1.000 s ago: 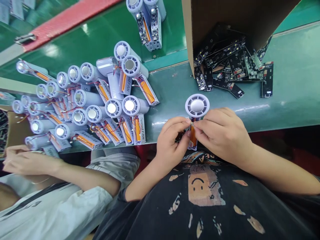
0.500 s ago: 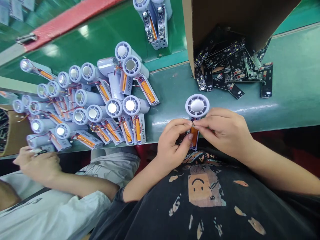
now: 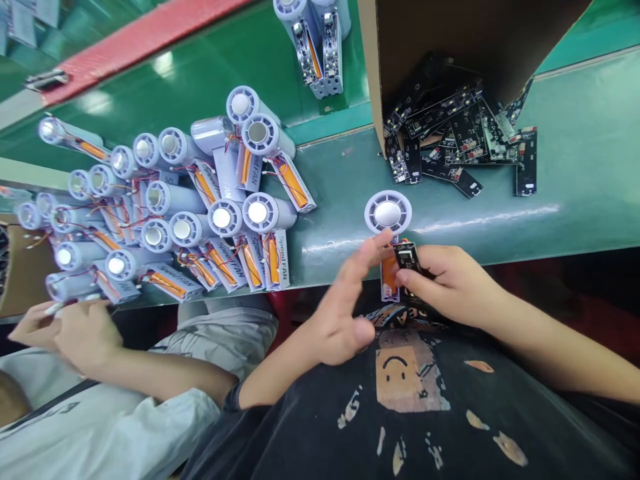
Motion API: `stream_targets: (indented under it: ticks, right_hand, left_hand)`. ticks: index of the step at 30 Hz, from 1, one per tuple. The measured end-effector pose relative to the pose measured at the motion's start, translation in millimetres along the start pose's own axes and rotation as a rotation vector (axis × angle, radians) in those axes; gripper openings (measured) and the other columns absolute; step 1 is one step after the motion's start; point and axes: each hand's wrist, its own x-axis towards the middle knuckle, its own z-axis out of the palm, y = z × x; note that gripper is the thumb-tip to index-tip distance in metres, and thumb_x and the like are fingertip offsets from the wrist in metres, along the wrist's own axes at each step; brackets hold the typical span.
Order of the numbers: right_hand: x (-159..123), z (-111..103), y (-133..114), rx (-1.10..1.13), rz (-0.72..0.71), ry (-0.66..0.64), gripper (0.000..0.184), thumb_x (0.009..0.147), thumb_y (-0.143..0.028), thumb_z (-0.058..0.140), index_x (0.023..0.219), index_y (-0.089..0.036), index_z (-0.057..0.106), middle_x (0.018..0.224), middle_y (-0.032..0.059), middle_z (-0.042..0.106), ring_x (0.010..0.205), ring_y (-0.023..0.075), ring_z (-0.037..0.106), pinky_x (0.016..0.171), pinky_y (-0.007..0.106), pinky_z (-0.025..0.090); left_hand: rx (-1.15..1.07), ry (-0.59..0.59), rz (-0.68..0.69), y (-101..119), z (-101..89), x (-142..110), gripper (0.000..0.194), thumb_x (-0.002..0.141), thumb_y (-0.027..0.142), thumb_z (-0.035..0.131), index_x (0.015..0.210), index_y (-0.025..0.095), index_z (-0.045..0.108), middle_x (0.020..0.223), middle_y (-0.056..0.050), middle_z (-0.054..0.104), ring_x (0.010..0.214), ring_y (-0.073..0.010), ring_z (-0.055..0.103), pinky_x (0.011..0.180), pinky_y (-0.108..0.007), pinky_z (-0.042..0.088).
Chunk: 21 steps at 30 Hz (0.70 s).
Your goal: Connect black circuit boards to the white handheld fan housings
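My right hand (image 3: 445, 280) pinches a black circuit board (image 3: 409, 260) between thumb and fingers. Right beside the board is a lavender handheld fan (image 3: 388, 212), its round grille toward me and its handle, with an orange battery (image 3: 389, 272) inside, pointing at my body. A bit of red-orange wire shows at the top of the board. My left hand (image 3: 345, 307) is open, thumb and fingers apart, its fingertips in front of the fan's neck. Whether those fingertips touch the fan I cannot tell.
A cardboard box (image 3: 376, 80) on its side spills several circuit boards (image 3: 465, 133) onto the green bench (image 3: 330, 173). Many fans (image 3: 220, 217) crowd the left. Two fans with boards fitted (image 3: 320, 53) stand farther back. A co-worker's hands (image 3: 75, 333) are at lower left.
Both hands were together at the fan's neck, pinching something small. Now my left hand has let go and spread, while my right hand holds the circuit board beside the handle.
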Motion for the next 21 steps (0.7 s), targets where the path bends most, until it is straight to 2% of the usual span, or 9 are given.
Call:
stream_targets:
  ticks: [2,3,5,7,9,12,15,18,21]
  right_hand:
    - [0.4,-1.2,1.5,0.205,0.022,-0.117,0.03,0.094,-0.035,0.05,0.074,-0.018,0.064,0.077,0.0026,0.07,0.069,0.0135,0.062,0.065,0.027,0.045]
    - [0.7,-1.5,2.1,0.273,0.032,-0.181,0.032,0.095,-0.037,0.05,0.073,-0.018,0.064,0.076,0.0022,0.07,0.069,0.0134,0.062,0.065,0.027,0.046]
    - [1.4,-1.1,2.7,0.328,0.051,-0.261,0.033,0.094,-0.038,0.052,0.071,-0.017,0.064,0.071,0.001,0.068,0.065,0.0127,0.061,0.063,0.027,0.047]
    - [1.9,0.2,3.1,0.351,0.059,-0.275,0.03,0.094,-0.037,0.054,0.074,-0.017,0.065,0.07,0.0007,0.068,0.065,0.0124,0.061,0.063,0.027,0.047]
    - [2.1,1.4,3.4,0.369,0.051,-0.252,0.029,0.093,-0.036,0.055,0.075,-0.016,0.065,0.071,0.0008,0.068,0.067,0.0121,0.062,0.065,0.027,0.048]
    - [1.3,3.1,4.7,0.424,0.05,-0.243,0.03,0.093,-0.037,0.056,0.073,-0.016,0.063,0.07,0.0002,0.066,0.066,0.011,0.061,0.067,0.027,0.049]
    - [-0.4,5.9,7.1,0.603,0.124,-0.285,0.033,0.091,-0.046,0.059,0.076,-0.016,0.059,0.069,-0.0006,0.064,0.062,0.0107,0.061,0.063,0.027,0.05]
    - [-1.5,8.6,9.9,0.744,0.225,-0.233,0.036,0.087,-0.052,0.063,0.083,-0.018,0.054,0.068,-0.0034,0.06,0.054,0.0089,0.058,0.055,0.025,0.05]
    - [-1.1,9.2,12.4,0.72,0.221,-0.136,0.035,0.086,-0.051,0.064,0.083,-0.018,0.05,0.064,-0.0065,0.054,0.046,0.0056,0.049,0.045,0.021,0.04]
  left_hand:
    - [0.123,0.185,0.0,-2.9,-7.2,4.0,0.045,0.1,0.041,0.047,0.144,0.036,0.042,0.138,-0.006,0.051,0.106,-0.0197,0.061,0.099,-0.041,0.049]
    - [0.219,0.221,0.002,-5.0,-10.3,7.4,0.039,0.099,0.03,0.048,0.138,0.034,0.05,0.128,-0.005,0.055,0.096,-0.0161,0.061,0.094,-0.037,0.05]
    - [0.414,0.149,0.027,-9.4,-13.6,15.6,0.039,0.096,0.019,0.051,0.132,0.033,0.055,0.112,-0.003,0.057,0.089,-0.015,0.057,0.089,-0.034,0.049]
    - [0.523,0.016,0.059,-13.3,-13.0,23.9,0.04,0.094,0.025,0.055,0.133,0.032,0.054,0.103,-0.003,0.053,0.093,-0.0181,0.053,0.089,-0.036,0.048]
    - [0.559,-0.027,0.046,-15.9,-10.3,30.4,0.037,0.091,0.029,0.06,0.128,0.03,0.057,0.096,-0.003,0.048,0.095,-0.0199,0.049,0.089,-0.038,0.047]
    - [0.57,0.006,-0.001,-15.8,-7.1,35.8,0.02,0.087,0.023,0.063,0.107,0.026,0.064,0.093,-0.003,0.044,0.093,-0.0199,0.048,0.087,-0.037,0.047]
    - [0.612,0.03,-0.01,-11.0,-7.6,37.9,0.007,0.084,0.019,0.063,0.09,0.021,0.063,0.097,-0.004,0.045,0.095,-0.0203,0.049,0.085,-0.037,0.048]
    - [0.715,0.059,0.048,-5.0,-10.0,37.8,0.004,0.089,0.018,0.059,0.089,0.019,0.063,0.098,-0.005,0.054,0.092,-0.0193,0.054,0.082,-0.036,0.048]
    - [0.827,0.095,0.118,-1.1,-13.3,36.1,0.01,0.094,0.018,0.055,0.098,0.019,0.064,0.095,-0.004,0.067,0.086,-0.0176,0.061,0.077,-0.034,0.048]
